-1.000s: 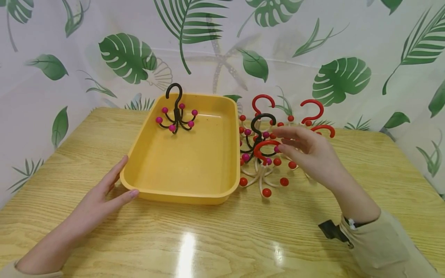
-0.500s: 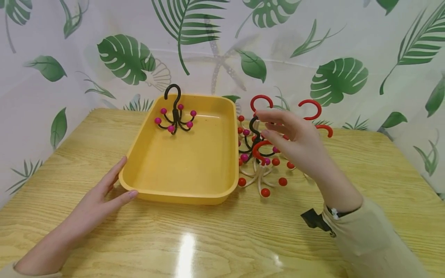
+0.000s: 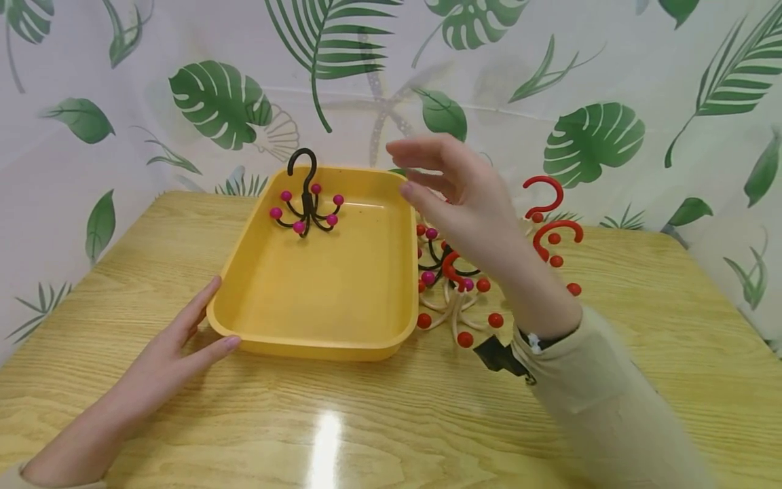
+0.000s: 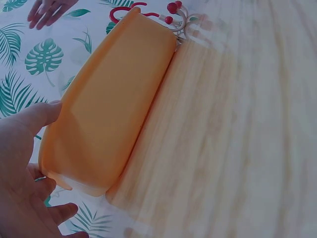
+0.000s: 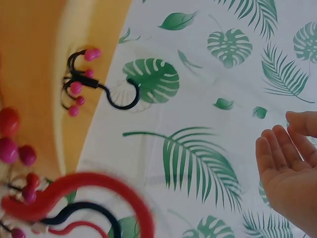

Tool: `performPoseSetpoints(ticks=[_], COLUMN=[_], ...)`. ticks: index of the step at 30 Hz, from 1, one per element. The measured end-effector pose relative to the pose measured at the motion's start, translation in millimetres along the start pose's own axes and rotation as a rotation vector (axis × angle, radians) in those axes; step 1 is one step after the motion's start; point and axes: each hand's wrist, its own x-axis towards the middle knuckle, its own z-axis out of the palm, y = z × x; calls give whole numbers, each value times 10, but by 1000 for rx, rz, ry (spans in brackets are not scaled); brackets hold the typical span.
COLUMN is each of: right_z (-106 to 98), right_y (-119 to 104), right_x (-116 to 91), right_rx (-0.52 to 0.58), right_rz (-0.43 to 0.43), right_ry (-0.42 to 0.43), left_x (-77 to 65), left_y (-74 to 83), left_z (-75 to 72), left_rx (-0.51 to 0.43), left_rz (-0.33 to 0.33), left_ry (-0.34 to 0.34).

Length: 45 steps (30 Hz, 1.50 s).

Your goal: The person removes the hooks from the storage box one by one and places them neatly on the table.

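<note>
A yellow tray (image 3: 318,345) sits on the table, with a black multi-arm hanging hook (image 3: 307,204) tipped with pink balls at its back left. My left hand (image 3: 174,356) rests at the tray's front left corner, thumb against the front and fingers along the left side. In the left wrist view, the thumb touches the tray rim (image 4: 62,111). My right hand (image 3: 464,197) is raised over the tray's back right corner, fingers loosely bent with nothing between them. Beneath it, several hanging hooks crowd the tray's right side, among them a red-and-cream one (image 3: 455,305) and a partly hidden black one (image 3: 444,261).
More red-topped hooks (image 3: 559,234) stand farther right on the wooden table (image 3: 275,421). A leaf-patterned cloth (image 3: 501,75) hangs behind the table. The right sleeve (image 3: 599,387) crosses the table's right half, carrying a dark strap piece (image 3: 501,356) at its cuff.
My right hand has risen and moved left from above the hooks to the tray's back right corner, uncovering the right-hand red hooks. The left hand and tray keep their places.
</note>
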Motion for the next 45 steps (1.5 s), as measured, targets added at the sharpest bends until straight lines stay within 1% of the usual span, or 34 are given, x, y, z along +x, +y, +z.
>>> performPoseSetpoints(ticks=[4, 7, 10, 13, 15, 17, 22, 24, 28, 34, 39, 43, 45], right_z=[137, 237, 314, 377, 422, 481, 664, 730, 821, 916, 1012, 1076, 1099], right_y=[-52, -70, -44, 30, 105, 178, 369, 442, 565, 792, 997, 1139, 1201], right_x=[163, 279, 390, 493, 562, 630, 782, 824, 878, 943, 938, 897, 877], right_rx=[34, 44, 46, 47, 46, 59, 102, 113, 108, 50, 47, 39, 8], right_rz=[-19, 2, 54, 104, 129, 177, 296, 322, 383, 479, 535, 573, 608], right_ry=[-9, -23, -30, -22, -6, 3, 37, 57, 74, 65, 70, 42, 14], left_x=[-2, -1, 2, 1, -1, -10, -47, -52, -48, -41, -36, -31, -28], left_y=[0, -9, -22, -29, -36, -40, -41, -40, -47, -32, -16, -2, 5], left_z=[-2, -2, 3, 7, 10, 7, -3, -4, -3, -3, 2, 5, 5], left_rx=[1, -9, -15, -18, -18, -19, -24, -21, -23, -27, -20, -13, -13], left_rz=[-5, -3, -1, 0, 0, 1, -21, -27, -25, -27, -13, -4, -6], left_ry=[0, 0, 3, 2, 1, 2, 6, 8, 9, 3, 3, 3, 2])
